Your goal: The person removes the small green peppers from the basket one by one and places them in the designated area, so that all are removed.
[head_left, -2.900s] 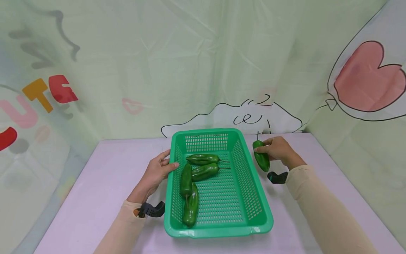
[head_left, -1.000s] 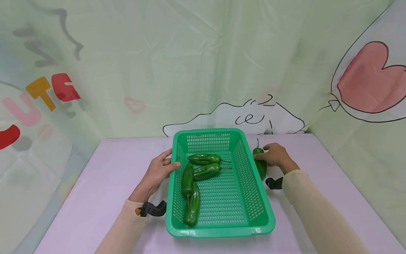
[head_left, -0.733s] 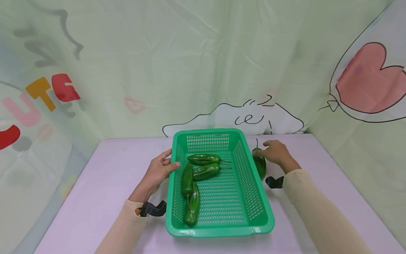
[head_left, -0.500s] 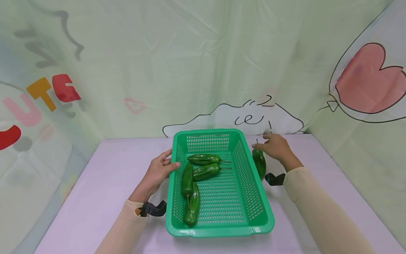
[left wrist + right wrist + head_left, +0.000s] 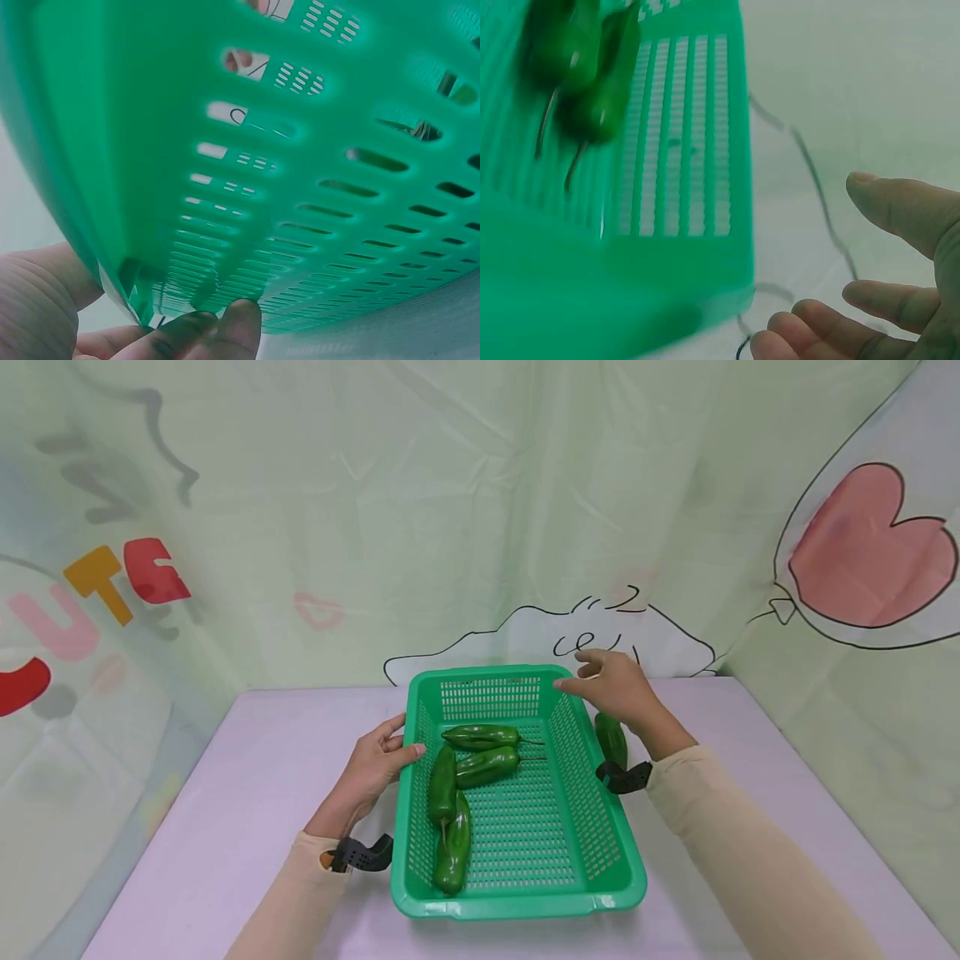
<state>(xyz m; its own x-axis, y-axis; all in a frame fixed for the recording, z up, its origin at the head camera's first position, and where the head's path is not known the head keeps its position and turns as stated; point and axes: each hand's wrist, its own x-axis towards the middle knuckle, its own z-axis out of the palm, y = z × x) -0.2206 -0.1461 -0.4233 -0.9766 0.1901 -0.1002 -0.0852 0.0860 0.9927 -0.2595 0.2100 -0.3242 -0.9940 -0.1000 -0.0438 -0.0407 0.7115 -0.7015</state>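
A green plastic basket (image 5: 517,907) with slotted walls stands on the table. My left hand (image 5: 373,762) grips its left rim, thumb over the edge and fingers against the outer wall, as the left wrist view shows from below. Inside lie several glossy green chili peppers: one pepper (image 5: 480,737) and another pepper (image 5: 489,767) lie crosswise, while a pepper (image 5: 442,785) overlaps a further one (image 5: 452,852) along the left wall. One more pepper (image 5: 611,737) lies outside, beside the right wall, partly hidden by my right wrist. My right hand (image 5: 618,689) holds nothing, fingers spread near the basket's far right corner.
The pale lilac table (image 5: 225,827) extends on both sides of the basket. A printed curtain (image 5: 450,527) closes off the back and sides. Black wrist cameras, one on the left wrist (image 5: 363,853) and one on the right (image 5: 624,777), sit close to the basket walls.
My right hand set its pepper down beside the basket's right wall, let go, and moved up and left to the far corner. My left hand has kept its grip.
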